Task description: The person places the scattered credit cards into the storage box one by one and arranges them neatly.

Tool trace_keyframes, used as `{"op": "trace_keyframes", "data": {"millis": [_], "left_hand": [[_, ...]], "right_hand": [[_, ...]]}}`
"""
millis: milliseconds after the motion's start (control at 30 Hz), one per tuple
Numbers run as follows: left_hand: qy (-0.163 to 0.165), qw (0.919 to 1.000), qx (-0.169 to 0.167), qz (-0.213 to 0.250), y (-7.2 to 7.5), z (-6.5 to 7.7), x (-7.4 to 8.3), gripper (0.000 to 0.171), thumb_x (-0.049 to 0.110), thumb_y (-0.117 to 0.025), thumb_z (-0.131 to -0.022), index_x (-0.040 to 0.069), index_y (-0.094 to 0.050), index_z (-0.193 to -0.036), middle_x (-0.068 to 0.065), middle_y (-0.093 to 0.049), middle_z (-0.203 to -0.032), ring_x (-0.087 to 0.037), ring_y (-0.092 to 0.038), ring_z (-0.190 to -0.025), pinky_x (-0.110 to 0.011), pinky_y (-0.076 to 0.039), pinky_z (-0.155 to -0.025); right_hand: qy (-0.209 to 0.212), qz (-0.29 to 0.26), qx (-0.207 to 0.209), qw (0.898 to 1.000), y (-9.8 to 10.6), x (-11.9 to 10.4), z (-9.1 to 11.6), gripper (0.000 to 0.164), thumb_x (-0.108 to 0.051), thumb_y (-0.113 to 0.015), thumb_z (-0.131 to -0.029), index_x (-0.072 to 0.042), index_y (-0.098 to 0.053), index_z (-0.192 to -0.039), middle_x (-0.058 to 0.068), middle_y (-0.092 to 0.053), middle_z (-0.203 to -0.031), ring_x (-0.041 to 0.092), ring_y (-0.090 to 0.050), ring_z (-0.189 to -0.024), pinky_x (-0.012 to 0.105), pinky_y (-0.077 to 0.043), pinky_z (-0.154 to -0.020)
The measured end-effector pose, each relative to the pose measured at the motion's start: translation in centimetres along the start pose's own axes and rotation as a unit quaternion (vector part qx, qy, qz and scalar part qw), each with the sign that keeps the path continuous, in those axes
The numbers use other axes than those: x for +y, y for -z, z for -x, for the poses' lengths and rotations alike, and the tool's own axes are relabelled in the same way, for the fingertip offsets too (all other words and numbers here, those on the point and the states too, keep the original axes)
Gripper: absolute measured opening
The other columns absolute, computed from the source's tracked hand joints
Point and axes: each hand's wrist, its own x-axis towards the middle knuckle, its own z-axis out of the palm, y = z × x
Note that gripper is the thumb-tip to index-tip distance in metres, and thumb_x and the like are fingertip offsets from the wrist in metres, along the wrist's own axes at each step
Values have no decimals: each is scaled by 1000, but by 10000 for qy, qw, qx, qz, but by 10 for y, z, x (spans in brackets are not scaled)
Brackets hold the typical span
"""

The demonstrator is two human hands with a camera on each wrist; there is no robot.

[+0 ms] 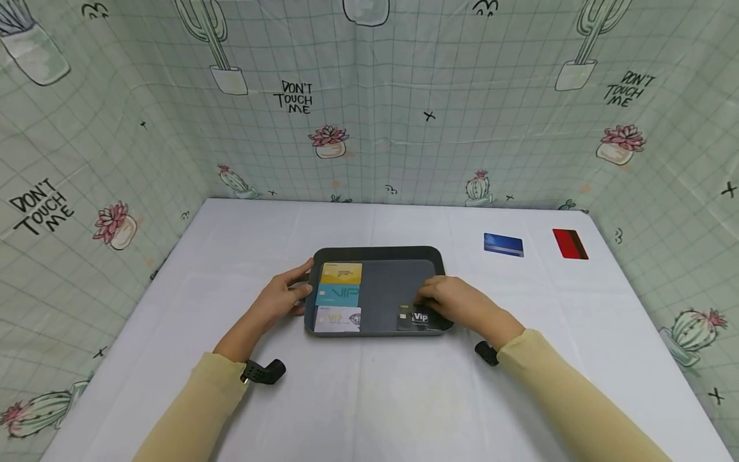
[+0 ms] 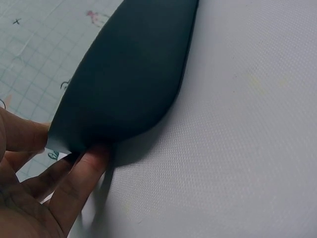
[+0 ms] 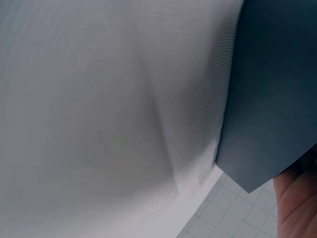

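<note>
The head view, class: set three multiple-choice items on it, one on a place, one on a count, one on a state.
1. Where is the red card?
A. in the tray
B. on the table, far right
C. in a hand

2. How many cards lie in a column at the left of the dark tray?
A. one
B. three
C. five

3. What is the left hand doing?
A. holding the tray's left edge
B. lifting the blue card
C. resting in a fist

Key: 1 B, it lies outside the tray; 2 B, gold, teal, silver; 3 A, fingers sit on the rim.
</note>
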Motion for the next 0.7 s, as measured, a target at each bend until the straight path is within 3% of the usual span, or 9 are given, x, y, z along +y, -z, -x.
{"op": "trace_keyframes", "data": {"millis": [700], "left_hand": [[-6,10000,5,62,-1,0,0,65,7,-55,-106,24,-30,-164,-22,-36,-162,-23,-57,-100,-26,-54,-70]], "right_hand": [[82,-45,187,9998,9,-2,-1,16,0,-75,-91,-11,-79,-103,-1,-74,-100,18,-70,-97,33,-59,-85]]}}
